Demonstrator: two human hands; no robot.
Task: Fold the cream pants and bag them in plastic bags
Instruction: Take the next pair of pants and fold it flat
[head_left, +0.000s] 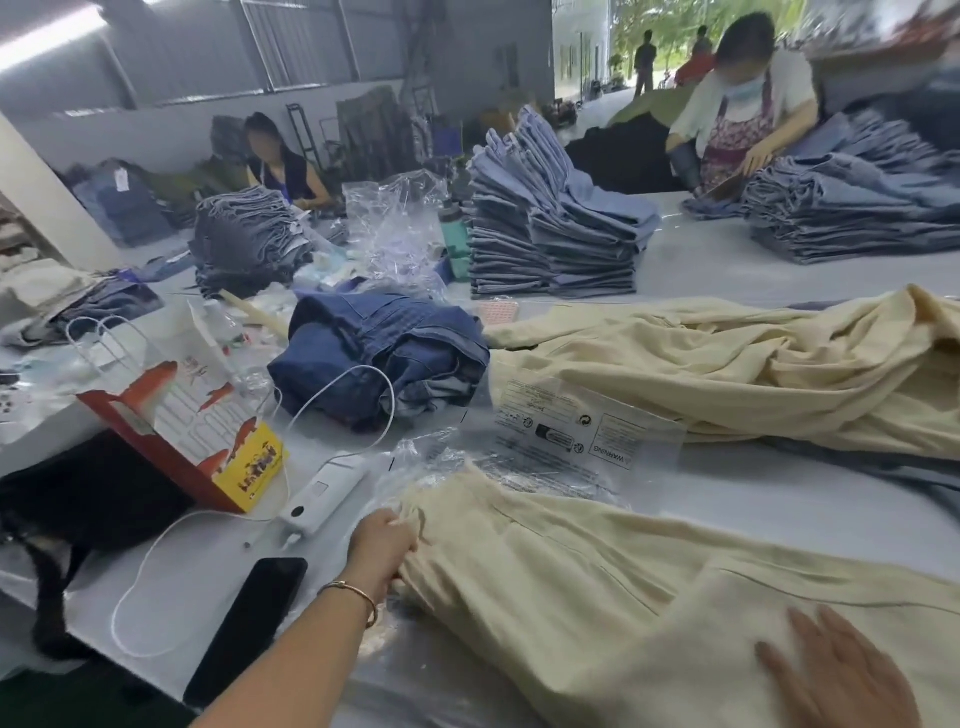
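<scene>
One pair of cream pants (597, 587), lying flat across the near edge of the table (779, 499), one end toward the left hand, the other running off to the right.
Left hand (382, 545): fingers (408, 519) closed on the bunched end of the cream pants, pinching the fabric at its left edge; thin bracelet (353, 592) on the wrist.
Right hand (836, 675): palm down on the cream pants near the lower right, fingers spread wide and flat on the cloth, gripping nothing.
Plastic bags (566, 436): clear, printed with a warning panel, lying flat on the table just beyond the cream pants; crumpled film touches the gripped end of the pants.
Heap of further cream garments (753, 364): unfolded, behind the plastic bags, on the right.
Dark blue jeans (379, 348): bundled, left of that heap.
White power bank (322, 493) with white cable (156, 566): just left of the left hand.
Black phone (249, 629): face up near the table edge, beside the left forearm.
Red and yellow paper bag (182, 431): lying tipped over, far left.
Stacks of folded blue jeans (556, 223): far side of the table, with other workers behind them.
</scene>
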